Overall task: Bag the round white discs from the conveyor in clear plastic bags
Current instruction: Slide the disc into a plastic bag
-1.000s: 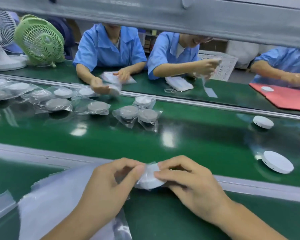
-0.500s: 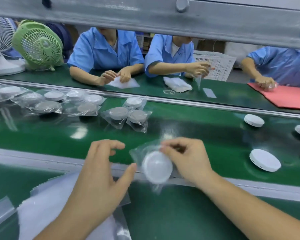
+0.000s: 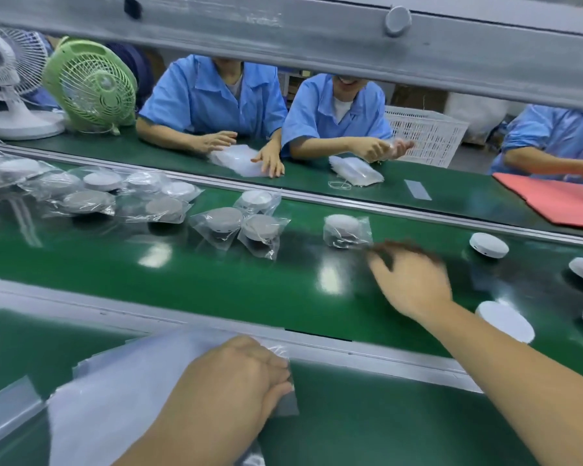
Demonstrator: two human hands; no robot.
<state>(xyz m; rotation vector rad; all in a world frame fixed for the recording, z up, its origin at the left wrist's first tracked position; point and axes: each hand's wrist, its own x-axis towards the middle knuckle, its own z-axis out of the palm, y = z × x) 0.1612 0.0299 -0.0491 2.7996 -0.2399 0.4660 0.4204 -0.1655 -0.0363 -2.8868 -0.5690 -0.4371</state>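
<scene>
step in hand: as I judge it, you are between pieces; one hand goes for a bare disc while the other readies a bag.
right hand (image 3: 409,280): released and blurred with motion, fingers spread, holding nothing, above the conveyor belt (image 3: 216,280).
left hand (image 3: 229,381): clenched on the right edge of the stack of clear plastic bags (image 3: 125,381) on the near worktop (image 3: 384,425); the film crumples under your fingers.
nearest white disc (image 3: 504,321): bare on the belt, to the right of your right hand and nearer to you, just beside your forearm but apart from the hand.
far white disc (image 3: 488,244): bare too, to the right of the hand and a little farther off; more bare discs lie at the right edge.
bagged disc (image 3: 347,230): on the belt just left of and beyond your right fingertips; the blur hides whether they touch it.
doing it well: draw the right hand back to the nearest white disc and take it by the rim from above. Meanwhile, slide a single bag off the stack and rub its mouth open before the disc arrives.
watch for: your forearm nudging the nearest white disc as you turn, and two bags coming away together.
</scene>
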